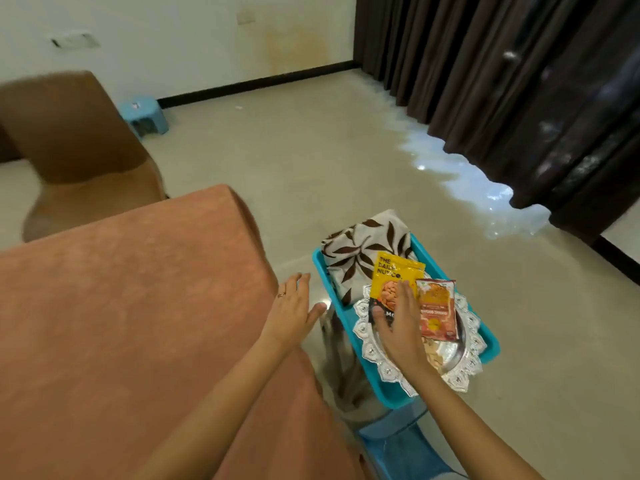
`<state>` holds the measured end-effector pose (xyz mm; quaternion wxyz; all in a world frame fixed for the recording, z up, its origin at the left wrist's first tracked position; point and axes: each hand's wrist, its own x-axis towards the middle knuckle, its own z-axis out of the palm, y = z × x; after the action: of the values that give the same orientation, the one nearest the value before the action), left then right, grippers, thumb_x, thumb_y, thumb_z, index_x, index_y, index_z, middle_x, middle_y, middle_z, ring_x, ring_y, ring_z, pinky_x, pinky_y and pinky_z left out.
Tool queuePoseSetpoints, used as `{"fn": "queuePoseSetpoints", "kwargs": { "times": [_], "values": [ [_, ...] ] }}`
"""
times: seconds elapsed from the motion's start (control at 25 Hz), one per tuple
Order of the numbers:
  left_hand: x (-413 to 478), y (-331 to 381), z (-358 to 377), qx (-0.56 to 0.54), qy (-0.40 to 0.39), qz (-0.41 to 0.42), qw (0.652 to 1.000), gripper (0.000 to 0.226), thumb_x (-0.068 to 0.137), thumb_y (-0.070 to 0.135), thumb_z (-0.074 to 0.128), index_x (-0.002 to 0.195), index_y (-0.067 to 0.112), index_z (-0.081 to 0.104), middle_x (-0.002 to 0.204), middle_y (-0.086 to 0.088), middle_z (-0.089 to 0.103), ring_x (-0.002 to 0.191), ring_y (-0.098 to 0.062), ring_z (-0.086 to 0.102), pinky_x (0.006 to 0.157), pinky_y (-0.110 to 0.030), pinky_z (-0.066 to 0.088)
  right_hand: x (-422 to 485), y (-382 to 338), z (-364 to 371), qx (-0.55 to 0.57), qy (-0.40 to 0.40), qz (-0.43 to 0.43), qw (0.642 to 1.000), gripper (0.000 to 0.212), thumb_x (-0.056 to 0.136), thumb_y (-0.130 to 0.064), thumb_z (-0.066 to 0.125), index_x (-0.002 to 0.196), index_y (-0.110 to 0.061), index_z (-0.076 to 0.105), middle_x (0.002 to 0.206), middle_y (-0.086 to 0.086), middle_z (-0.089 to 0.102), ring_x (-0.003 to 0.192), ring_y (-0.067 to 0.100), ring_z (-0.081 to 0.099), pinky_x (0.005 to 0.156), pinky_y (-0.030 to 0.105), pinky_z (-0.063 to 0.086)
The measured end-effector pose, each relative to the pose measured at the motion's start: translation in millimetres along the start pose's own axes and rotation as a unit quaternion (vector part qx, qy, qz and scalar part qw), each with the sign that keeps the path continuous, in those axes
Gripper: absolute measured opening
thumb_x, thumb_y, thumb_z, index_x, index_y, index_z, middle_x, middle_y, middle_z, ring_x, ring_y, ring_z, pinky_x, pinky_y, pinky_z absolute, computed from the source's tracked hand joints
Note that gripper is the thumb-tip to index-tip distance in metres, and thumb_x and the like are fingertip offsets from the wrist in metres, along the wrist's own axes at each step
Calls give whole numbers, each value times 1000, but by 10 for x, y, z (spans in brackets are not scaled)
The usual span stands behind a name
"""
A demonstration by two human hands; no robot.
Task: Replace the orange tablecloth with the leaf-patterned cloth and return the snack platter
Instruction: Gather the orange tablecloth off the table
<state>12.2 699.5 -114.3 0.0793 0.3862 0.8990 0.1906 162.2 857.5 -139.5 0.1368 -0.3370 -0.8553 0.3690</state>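
The orange cloth (121, 323), soft with a slightly rough pile, covers the table on the left. Beside it a blue plastic tray (490, 341) holds the folded leaf cloth (356, 251), pale with brown leaves. Against it lies the round silver platter (450, 355) with a scalloped, embossed rim. On the platter lie a glossy yellow packet (391, 271) and a red packet (437, 313). The right hand (401, 327) lies flat over the yellow packet, fingers straight. The left hand (292, 310) is spread, holding nothing, near the table edge.
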Motion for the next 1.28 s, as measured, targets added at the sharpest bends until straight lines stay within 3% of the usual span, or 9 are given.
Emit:
{"fn": "queuePoseSetpoints", "kwargs": {
  "times": [0.16, 0.24, 0.32, 0.48, 0.6, 0.76, 0.96, 1.08, 1.28],
  "values": [
    [-836, -757, -505, 13, -8, -100, 995, 87, 88, 65, 22, 147, 1, 24, 150, -18, 26, 138, -34, 26, 112, -40, 25, -544, -879, 647, -24, -155, -159, 975, 87, 89, -66, 27, 151, -17, -10, 156, -5, -22, 145, 8, -20, 117, 25, -4],
    [-1363, -1294, -686, 5, -1, -164, 986, 100, 77, 72, 10, 148, 3, 24, 152, -16, 25, 140, -34, 25, 112, -41, 25, -713, -1118, 940, -94, -199, -195, 956, 91, 87, -71, 22, 147, -19, -21, 151, -5, -34, 140, 8, -30, 115, 26, -11],
    [-1902, -1809, -841, -19, 28, -246, 969, 106, 72, 76, 12, 149, 4, 24, 155, -16, 22, 144, -31, 19, 115, -40, 18, -836, -1240, 1152, -164, -209, -201, 943, 92, 88, -73, 20, 147, -16, -23, 149, -1, -37, 140, 12, -33, 116, 30, -13],
    [-3109, -2612, -996, -28, 123, -473, 872, 117, 63, 83, 17, 151, 7, 20, 157, -24, 12, 145, -39, 9, 116, -53, 6, -1053, -1305, 1465, -248, -247, -144, 926, 101, 78, -82, 4, 145, -12, -25, 153, 10, -30, 141, 21, -30, 116, 36, -17],
    [-3695, -2875, -950, -24, 74, -599, 797, 106, 65, 90, 18, 153, 30, 8, 160, -15, -3, 145, -39, -6, 111, -59, -10, -1132, -1403, 1652, -275, -231, -118, 926, 112, 72, -88, 5, 145, -8, -24, 154, 12, -28, 143, 23, -26, 116, 37, -17],
    [-3695, -2941, -853, -9, 71, -594, 801, 95, 75, 87, 20, 153, 33, 4, 161, -10, -3, 146, -37, -8, 113, -54, -11, -1227, -1622, 1900, -270, -227, -114, 929, 128, 57, -95, -9, 147, -4, -20, 156, 12, -24, 145, 24, -22, 116, 35, -17],
    [-3589, -2920, -803, -18, 124, -549, 827, 95, 71, 79, 11, 153, 31, 10, 161, -6, 2, 147, -33, -5, 117, -45, -6, -1439, -1960, 2256, -243, -227, -111, 936, 138, 49, -98, -7, 149, -4, -15, 158, 12, -17, 146, 22, -17, 116, 32, -16],
    [-3458, -2837, -801, -56, 134, -495, 857, 101, 64, 79, 2, 153, 30, 13, 161, -1, 2, 148, -28, -5, 118, -40, -4, -1515, -2160, 2461, -226, -237, -114, 938, 130, 57, -93, 6, 148, -3, -16, 158, 12, -17, 146, 21, -17, 118, 33, -14],
    [-3256, -2674, -767, -97, 91, -423, 896, 109, 62, 79, -6, 153, 22, 10, 161, 5, -2, 148, -18, -10, 118, -34, -7, -1657, -2498, 2718, -188, -274, -110, 937, 124, 64, -91, 9, 147, -5, -20, 157, 10, -22, 145, 20, -20, 118, 34, -14]
  ]
}}
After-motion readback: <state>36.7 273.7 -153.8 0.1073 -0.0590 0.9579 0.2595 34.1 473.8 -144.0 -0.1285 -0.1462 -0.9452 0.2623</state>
